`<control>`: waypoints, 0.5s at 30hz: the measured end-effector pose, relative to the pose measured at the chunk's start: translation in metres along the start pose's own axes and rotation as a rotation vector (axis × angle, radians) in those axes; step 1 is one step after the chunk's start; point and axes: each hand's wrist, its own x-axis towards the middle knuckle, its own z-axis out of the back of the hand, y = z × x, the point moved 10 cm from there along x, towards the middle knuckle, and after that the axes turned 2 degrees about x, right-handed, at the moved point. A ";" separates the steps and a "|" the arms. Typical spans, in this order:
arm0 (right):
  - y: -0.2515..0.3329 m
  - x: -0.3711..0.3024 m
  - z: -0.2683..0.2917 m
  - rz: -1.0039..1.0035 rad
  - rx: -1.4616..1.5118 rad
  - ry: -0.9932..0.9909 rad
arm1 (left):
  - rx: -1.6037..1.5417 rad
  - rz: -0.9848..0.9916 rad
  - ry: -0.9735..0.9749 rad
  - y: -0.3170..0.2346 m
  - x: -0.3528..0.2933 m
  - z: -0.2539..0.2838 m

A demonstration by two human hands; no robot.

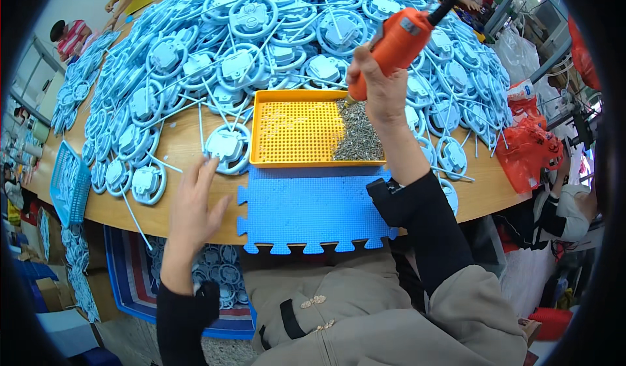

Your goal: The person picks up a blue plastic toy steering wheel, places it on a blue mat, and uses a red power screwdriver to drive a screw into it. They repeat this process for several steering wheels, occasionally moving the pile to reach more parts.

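My right hand [386, 99] grips an orange electric screwdriver [399, 40], its fingers wrapped round the body. The tool's tip points down at the small metal screws [358, 136] heaped along the right side of a yellow perforated tray [297, 163]. Whether the tip touches them I cannot tell. My left hand [195, 203] is empty, fingers apart, just short of a light-blue plastic wheel-shaped part [227, 146] lying left of the tray. A blue foam mat [310, 209] lies in front of the tray, at the table's near edge.
A high pile of similar light-blue wheel parts [254, 17] covers the far side of the wooden table [176, 213]. A blue basket [70, 182] stands at the left edge. Below the table is a blue-rimmed bin [225, 332] of parts. Red plastic bags [529, 147] hang at the right.
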 end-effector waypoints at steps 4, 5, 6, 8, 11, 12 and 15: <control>-0.025 0.010 0.000 -0.040 0.023 -0.035 | 0.056 -0.055 -0.035 0.021 0.060 -0.009; -0.028 0.012 -0.003 -0.049 0.020 -0.037 | 0.053 -0.050 0.086 0.026 0.067 -0.019; -0.030 0.013 -0.004 -0.056 0.012 -0.041 | 0.046 -0.048 0.206 0.030 0.071 -0.032; -0.038 0.012 -0.007 -0.082 0.004 -0.033 | 0.017 -0.071 0.170 0.028 0.072 -0.024; -0.042 0.014 -0.007 -0.098 -0.038 -0.007 | -0.006 0.022 0.220 0.020 0.065 -0.013; -0.045 0.013 -0.006 -0.100 -0.039 -0.009 | 0.007 -0.002 0.175 0.014 0.056 -0.007; -0.049 0.013 -0.005 -0.100 -0.058 -0.012 | -0.023 0.018 0.137 -0.011 0.031 0.009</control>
